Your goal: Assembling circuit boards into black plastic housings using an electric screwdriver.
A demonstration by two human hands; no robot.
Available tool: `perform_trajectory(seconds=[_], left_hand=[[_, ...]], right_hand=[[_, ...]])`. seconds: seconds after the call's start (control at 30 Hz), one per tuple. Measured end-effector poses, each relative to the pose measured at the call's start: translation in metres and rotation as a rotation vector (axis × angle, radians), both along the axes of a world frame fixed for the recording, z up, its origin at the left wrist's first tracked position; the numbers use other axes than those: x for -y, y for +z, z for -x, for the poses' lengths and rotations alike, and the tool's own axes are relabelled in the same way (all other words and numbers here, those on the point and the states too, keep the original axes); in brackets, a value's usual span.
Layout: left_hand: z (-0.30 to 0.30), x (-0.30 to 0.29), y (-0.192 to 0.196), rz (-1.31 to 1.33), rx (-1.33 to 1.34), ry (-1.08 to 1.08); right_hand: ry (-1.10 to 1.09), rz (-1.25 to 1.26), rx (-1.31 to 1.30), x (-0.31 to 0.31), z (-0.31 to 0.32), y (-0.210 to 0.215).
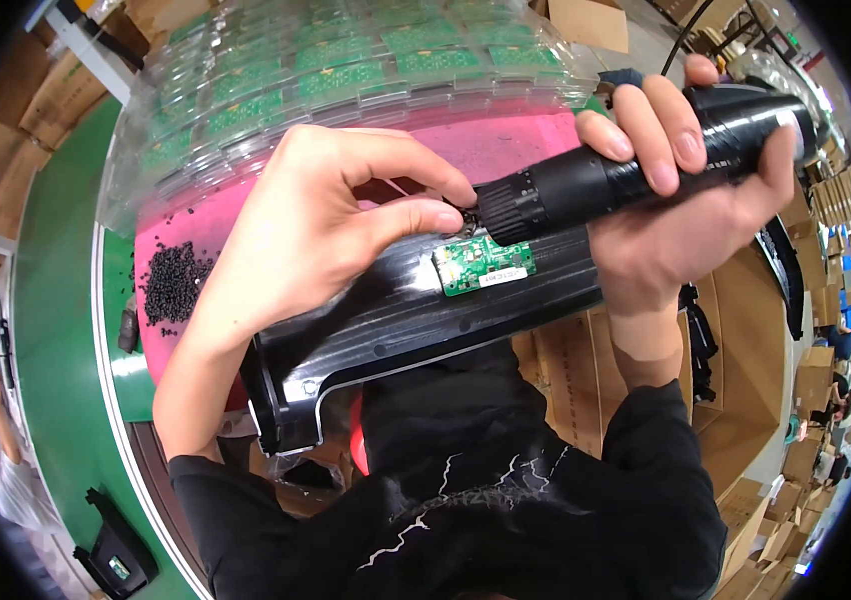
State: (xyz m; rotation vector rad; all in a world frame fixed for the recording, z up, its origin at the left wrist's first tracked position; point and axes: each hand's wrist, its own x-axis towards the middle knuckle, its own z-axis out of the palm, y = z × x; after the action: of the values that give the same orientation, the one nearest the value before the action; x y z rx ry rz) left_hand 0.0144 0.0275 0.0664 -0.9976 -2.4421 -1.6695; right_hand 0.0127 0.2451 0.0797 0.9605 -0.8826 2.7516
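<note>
My right hand [681, 235] is wrapped round a black electric screwdriver [561, 192], which lies slantwise with its ribbed nose toward the left. At that nose my left hand [311, 215] is closed in a pinch, thumb against forefinger. Something small and dark shows at those fingertips, too hidden to name. Below the nose a small green circuit board [481, 268] with a white label rests on a long, glossy black plastic housing [401, 325]. The housing lies across the front of the pink mat, partly covered by my left forearm.
A heap of small black screws [176, 283] lies on the pink mat [536, 135] at the left. Behind stand clear plastic trays [346, 85] of green boards. An open cardboard box [736, 350] is at the right. Another black housing [116, 550] sits on the green surface, lower left.
</note>
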Motion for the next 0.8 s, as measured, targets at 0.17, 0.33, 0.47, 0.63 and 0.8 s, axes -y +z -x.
perform_trajectory(seconds=[0.17,0.33,0.47,0.63,0.8], left_hand=[[0.02,-0.004,-0.013,-0.159,0.213,-0.16],[0.03,-0.001,-0.026,-0.208,0.35,-0.108],[0.025,0.0,-0.032,-0.171,0.402,-0.129],[0.02,0.0,-0.035,-0.108,0.175,-0.158],[0.018,0.0,-0.036,-0.152,0.251,-0.141]], right_hand=[[0.014,-0.031,-0.038,-0.013,-0.001,-0.002],[-0.003,-0.039,-0.125,-0.027,-0.006,-0.002],[-0.035,-0.051,-0.195,-0.029,-0.008,0.0],[-0.042,-0.094,-0.21,-0.019,-0.01,0.003],[-0.123,-0.055,-0.151,-0.02,-0.015,-0.007]])
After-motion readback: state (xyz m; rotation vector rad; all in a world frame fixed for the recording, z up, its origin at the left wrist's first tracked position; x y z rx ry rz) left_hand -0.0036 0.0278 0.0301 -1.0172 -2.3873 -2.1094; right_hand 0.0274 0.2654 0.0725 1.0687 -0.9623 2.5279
